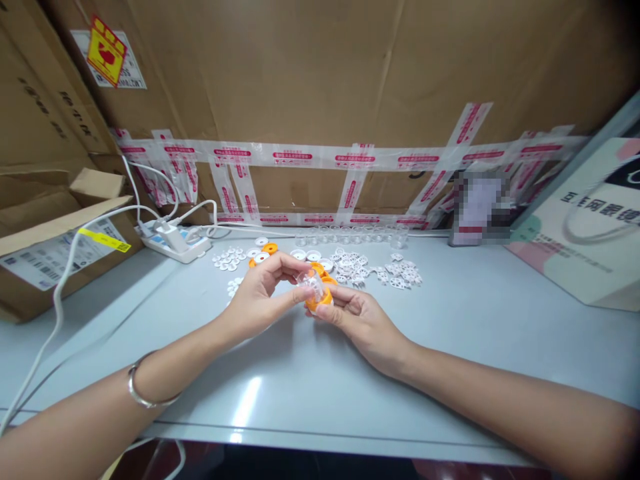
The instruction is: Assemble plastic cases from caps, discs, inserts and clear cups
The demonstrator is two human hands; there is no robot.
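Note:
My left hand (pixel 270 287) pinches a clear plastic cup (pixel 313 283) between thumb and fingers. Just below and touching it, an orange plastic ring-shaped part (pixel 320 301) with a white underside is gripped by my right hand (pixel 360 320). The two pieces meet over the middle of the table; whether they are joined I cannot tell. Behind my hands lie more orange parts (pixel 270 248), white round rings (pixel 313 256) and a pile of small white cut-out pieces (pixel 350 267). My fingers hide some of these.
A row of clear cups (pixel 350 235) stands along the back of the grey table (pixel 450 333). Small white discs (pixel 230 259) lie at the left, near a power strip (pixel 177 243) with white cables. Cardboard boxes (pixel 300 80) wall the back and left. A printed box (pixel 580 233) stands right.

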